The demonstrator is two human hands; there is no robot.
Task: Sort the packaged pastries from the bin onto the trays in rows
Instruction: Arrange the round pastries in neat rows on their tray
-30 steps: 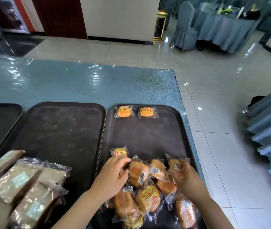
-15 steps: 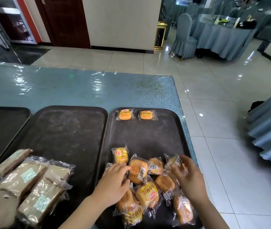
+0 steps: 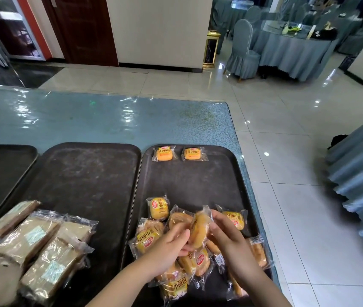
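Left hand (image 3: 169, 247) and right hand (image 3: 231, 238) both gripping one wrapped yellow bun (image 3: 199, 231), held on edge just above the loose pile of buns (image 3: 176, 258). Left grip: fingers curled on the bun's lower left side. Right grip: fingers wrapped on its right side and wrapper end. Bun raised, tilted, clear wrapper crinkled at top.

Pile spread over near end of right tray (image 3: 198, 180); packs overlapping, some label-up, some flipped. One pack (image 3: 158, 208) lying just beyond the pile to the left, another (image 3: 234, 219) at the pile's right, near the tray rim. Exact count in the pile: cannot tell, forearms covering part.

Far end of right tray: two buns in a row, side by side, label-up, left one (image 3: 164, 154), right one (image 3: 192, 154), small gap between. Middle of that tray bare, dark, scuffed.

Middle tray (image 3: 83, 178) touching right tray edge to edge. Stack of brown wrapped slices (image 3: 41, 247) on its near left corner, overlapping, spilling past the rim. Third tray (image 3: 1, 165) further left, partly out of view.

All trays on worktop (image 3: 109, 120) with blue patterned cloth under clear glossy film. Beyond: tiled floor (image 3: 286, 151), draped dining table (image 3: 295, 49), covered chair (image 3: 241, 52), dark wood door (image 3: 83, 27).
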